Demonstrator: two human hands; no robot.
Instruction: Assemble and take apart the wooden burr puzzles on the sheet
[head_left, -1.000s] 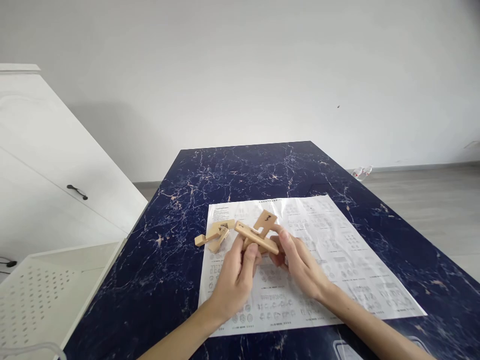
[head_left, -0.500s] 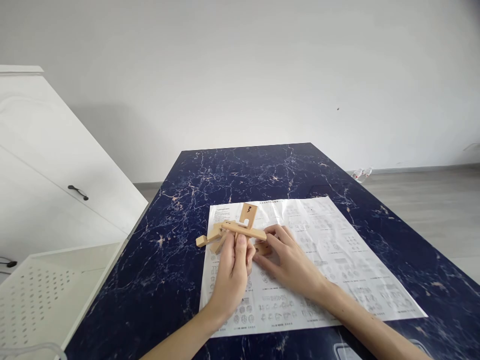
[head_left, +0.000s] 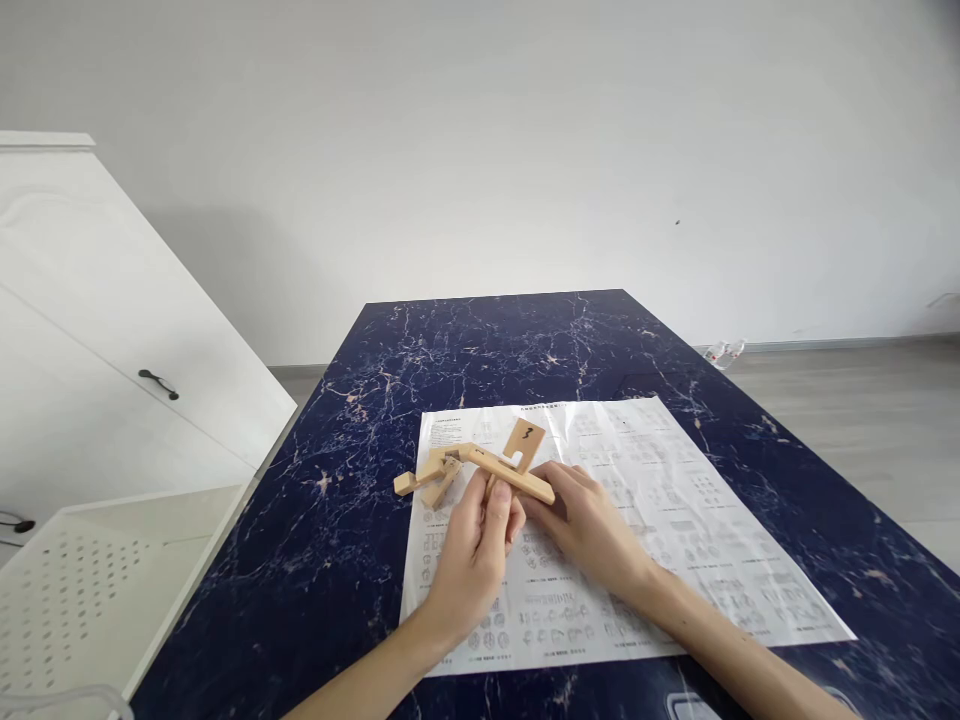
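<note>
Over a creased, printed diagram sheet [head_left: 652, 455], a person's left hand [head_left: 476, 545] pinches a joined set of wooden puzzle pieces between thumb and fingers. Its long bar [head_left: 517, 478] slants above the sheet's left half, and a notched piece marked "3" [head_left: 528, 438] rises behind it. The right hand [head_left: 592, 515], also above the sheet, curls at the bar's right end; its fingertips are hidden, so what it grips cannot be told. Just beside the held set, loose notched wooden pieces [head_left: 431, 468] lie across the sheet's left edge. A dark blue marbled desk [head_left: 487, 350] runs beneath the sheet and past its far side. Well left of the sheet stands a white cabinet [head_left: 90, 280] with a black handle [head_left: 158, 385]; well beyond the sheet rises a pale wall [head_left: 480, 150].
</note>
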